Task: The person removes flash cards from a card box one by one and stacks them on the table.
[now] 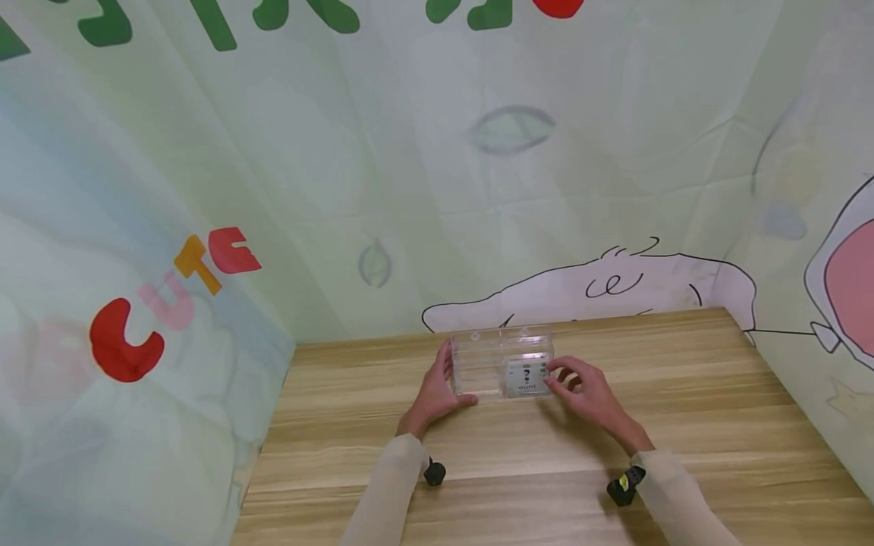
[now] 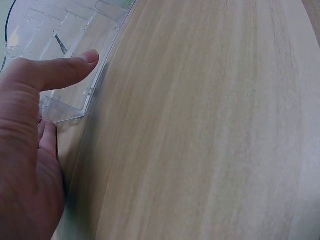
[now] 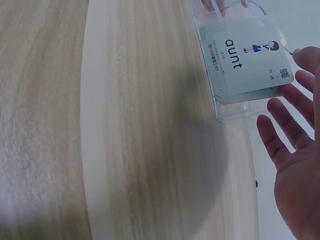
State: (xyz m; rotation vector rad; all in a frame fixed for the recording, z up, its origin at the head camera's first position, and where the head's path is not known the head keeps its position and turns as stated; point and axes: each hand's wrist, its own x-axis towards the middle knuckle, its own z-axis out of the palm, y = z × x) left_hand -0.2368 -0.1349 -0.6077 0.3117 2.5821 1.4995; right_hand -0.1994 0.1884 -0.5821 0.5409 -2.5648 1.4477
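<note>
A clear plastic card holder (image 1: 478, 373) with two side-by-side sections stands on the wooden table. My left hand (image 1: 437, 390) grips its left end, thumb across the front edge and the other fingers at the side. A pale card (image 1: 522, 369) printed "aunt" with a small figure lies in the right section, face up. In the right wrist view, this card (image 3: 255, 57) sits slightly askew over another card (image 3: 250, 95). My right hand (image 1: 583, 387) pinches the card by its right edge, thumb and fingertips at the corner, the remaining fingers spread.
The wooden table (image 1: 519, 470) runs back to a printed cloth backdrop (image 1: 410, 174) with colourful letters and drawings. A dark wrist device (image 1: 434, 472) is on the left wrist, another (image 1: 623, 487) on the right.
</note>
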